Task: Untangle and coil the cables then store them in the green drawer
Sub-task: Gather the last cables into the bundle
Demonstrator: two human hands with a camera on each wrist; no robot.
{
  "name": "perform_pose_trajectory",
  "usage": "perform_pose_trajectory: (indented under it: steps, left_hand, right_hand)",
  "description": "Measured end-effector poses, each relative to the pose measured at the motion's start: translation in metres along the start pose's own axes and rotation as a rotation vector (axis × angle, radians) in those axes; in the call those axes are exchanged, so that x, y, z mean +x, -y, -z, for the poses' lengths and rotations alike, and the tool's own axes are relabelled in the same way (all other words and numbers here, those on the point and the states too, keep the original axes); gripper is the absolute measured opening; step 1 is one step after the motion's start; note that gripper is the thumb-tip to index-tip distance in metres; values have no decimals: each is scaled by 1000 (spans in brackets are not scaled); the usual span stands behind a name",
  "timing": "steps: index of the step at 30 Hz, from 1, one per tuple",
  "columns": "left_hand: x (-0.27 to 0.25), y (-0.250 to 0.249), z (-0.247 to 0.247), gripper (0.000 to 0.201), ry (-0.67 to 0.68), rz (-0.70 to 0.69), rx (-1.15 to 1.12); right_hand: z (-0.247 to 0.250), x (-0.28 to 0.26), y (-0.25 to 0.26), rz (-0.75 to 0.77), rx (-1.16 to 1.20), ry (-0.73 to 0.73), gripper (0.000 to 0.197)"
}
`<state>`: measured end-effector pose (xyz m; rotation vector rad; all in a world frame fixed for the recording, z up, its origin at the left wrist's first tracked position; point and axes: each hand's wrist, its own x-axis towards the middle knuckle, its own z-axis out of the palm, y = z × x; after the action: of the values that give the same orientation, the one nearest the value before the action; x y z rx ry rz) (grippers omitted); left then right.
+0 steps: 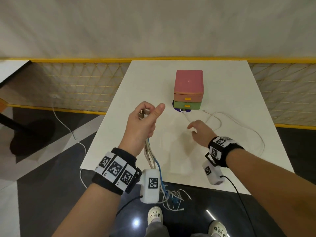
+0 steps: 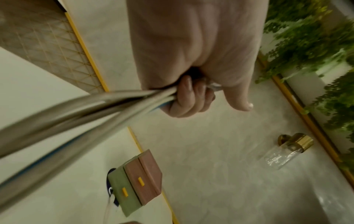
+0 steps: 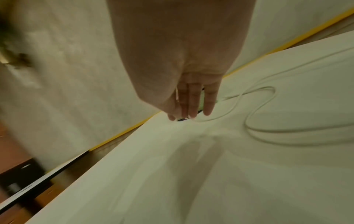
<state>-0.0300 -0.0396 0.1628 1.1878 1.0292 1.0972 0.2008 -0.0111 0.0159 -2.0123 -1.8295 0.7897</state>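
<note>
the upper ends of the cable bundle [image 1: 150, 154] are hidden inside the left hand [image 1: 143, 120], which is curled tightly around it; the bundle hangs straight down past the table [image 1: 222, 168] edge. the right hand [image 1: 200, 132] is held open and holds nothing, above the white cable [image 1: 220, 122] lying in loose loops before the green drawer [image 1: 186, 105].

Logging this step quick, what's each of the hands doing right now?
Left hand: fingers curled round the bundle of cables.
Right hand: open, fingers straight, holding nothing, above the table.
</note>
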Motion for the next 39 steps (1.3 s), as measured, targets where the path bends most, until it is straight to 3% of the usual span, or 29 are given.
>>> perform_pose_trajectory:
  steps: [6, 13, 15, 18, 20, 24, 27, 30, 32, 35, 39]
  left_hand:
    - [18, 7, -9, 45, -66, 127, 29]
    - [32, 14, -11, 43, -43, 138, 23]
    - [36, 17, -11, 38, -74, 148, 33]
    - [43, 24, -12, 24, -167, 191, 74]
    - [46, 28, -14, 27, -212, 231, 106]
    - [46, 30, -26, 39, -121, 240, 167]
    - [39, 22, -35, 24, -45, 170, 185]
    - [37, 10, -35, 14, -94, 43, 162]
    - [37, 0, -31, 19, -110, -37, 175]
    - [28, -17, -29, 14, 33, -46, 248]
    - [5, -28, -42, 26, 475, 124, 631]
  right_hand:
    - [-6, 43, -17, -128, -139, 116, 52]
    - [-21, 40, -19, -167, -168, 46, 26]
    - [-21, 33, -10, -116, -98, 17, 21]
    - [-12, 9, 19, 28, 223, -94, 15]
    - [-2, -16, 47, 151, 435, -135, 9]
    - [18, -64, 84, 368, 549, -156, 15]
    - [25, -85, 86, 362, 559, -81, 7]
    - [19, -103, 71, 341, 433, 120, 20]
    - [16, -116, 57, 358, 260, 239, 28]
    - [28, -126, 45, 301, 144, 214, 33]
    - [65, -122, 52, 300, 233, -87, 31]
